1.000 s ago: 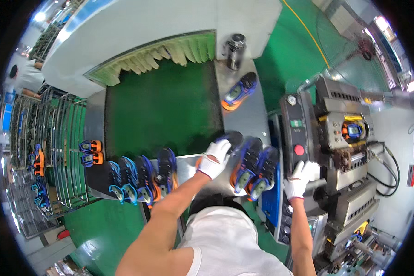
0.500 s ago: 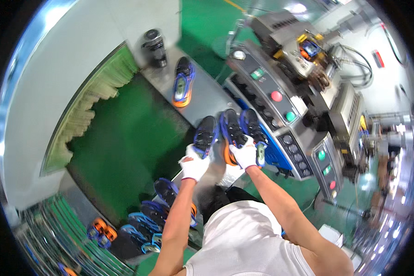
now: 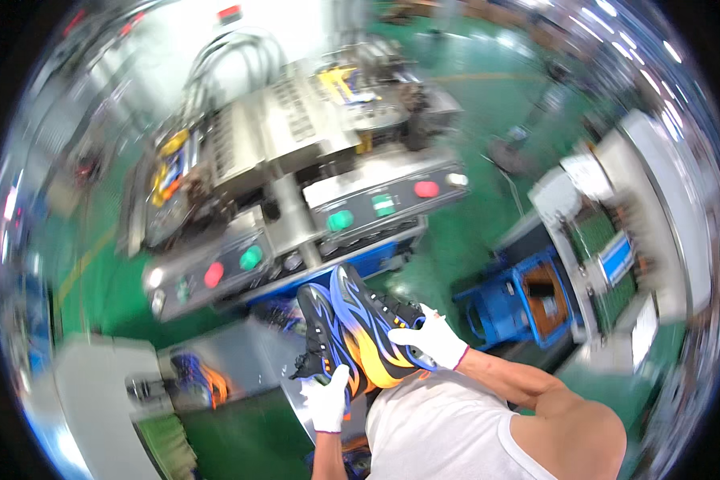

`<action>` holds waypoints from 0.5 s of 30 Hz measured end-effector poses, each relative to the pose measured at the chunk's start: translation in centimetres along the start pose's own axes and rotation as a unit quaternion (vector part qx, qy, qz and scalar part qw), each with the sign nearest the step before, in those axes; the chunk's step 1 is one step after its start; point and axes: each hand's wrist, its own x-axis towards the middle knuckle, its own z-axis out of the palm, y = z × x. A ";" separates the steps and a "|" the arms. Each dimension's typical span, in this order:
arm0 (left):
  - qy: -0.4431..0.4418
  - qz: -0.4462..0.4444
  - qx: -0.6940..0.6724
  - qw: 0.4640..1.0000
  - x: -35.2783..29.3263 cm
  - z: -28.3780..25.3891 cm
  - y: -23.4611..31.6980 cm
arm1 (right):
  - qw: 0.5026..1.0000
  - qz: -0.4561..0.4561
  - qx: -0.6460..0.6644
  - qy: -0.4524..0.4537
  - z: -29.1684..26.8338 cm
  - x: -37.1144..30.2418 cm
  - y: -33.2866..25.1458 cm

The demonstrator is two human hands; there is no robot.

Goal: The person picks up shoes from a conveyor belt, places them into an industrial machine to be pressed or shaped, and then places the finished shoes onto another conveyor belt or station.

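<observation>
My left hand [image 3: 326, 400], in a white glove, is closed round the heel end of a black and blue sneaker [image 3: 315, 324]. In my right hand [image 3: 434, 340], also gloved, is a second sneaker [image 3: 362, 336], gripped at its collar, thumb over the side. Its sole fades from blue to orange. Both sneakers are held up side by side before my white top, toes pointing away and soles turned toward each other. Past them stands a machine [image 3: 304, 136] with two sloped control panels bearing red and green buttons.
Another sneaker [image 3: 200, 380] lies on the metal ledge [image 3: 256, 356] at left, near a dark bottle [image 3: 146, 390]. More footwear [image 3: 282, 314] sits partly hidden below the machine. A green conveyor belt [image 3: 248, 444] runs at lower left. To the right stands a blue cart [image 3: 528, 296].
My view and body have turned right, so the machine now lies straight ahead. The two sneakers my hands were gripping at the ledge are now lifted and tilted together.
</observation>
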 end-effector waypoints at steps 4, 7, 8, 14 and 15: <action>-0.128 0.052 0.107 0.985 -3.0 6.3 6.1 | 0.977 -0.046 0.086 0.189 -9.5 -6.8 1.0; -0.230 0.156 0.011 0.960 -5.9 12.1 11.1 | 0.912 -0.081 0.114 0.385 -14.7 -12.8 0.5; -0.277 0.116 0.127 0.945 -6.6 15.0 14.3 | 0.887 -0.097 0.152 0.425 -17.0 -14.8 -0.3; -0.450 0.365 0.100 0.809 -11.6 35.7 25.1 | 0.713 -0.155 0.083 0.679 -32.9 -25.0 -1.4; -0.474 0.387 0.123 0.781 -11.9 39.6 26.8 | 0.683 -0.130 0.016 0.718 -35.4 -26.2 -1.8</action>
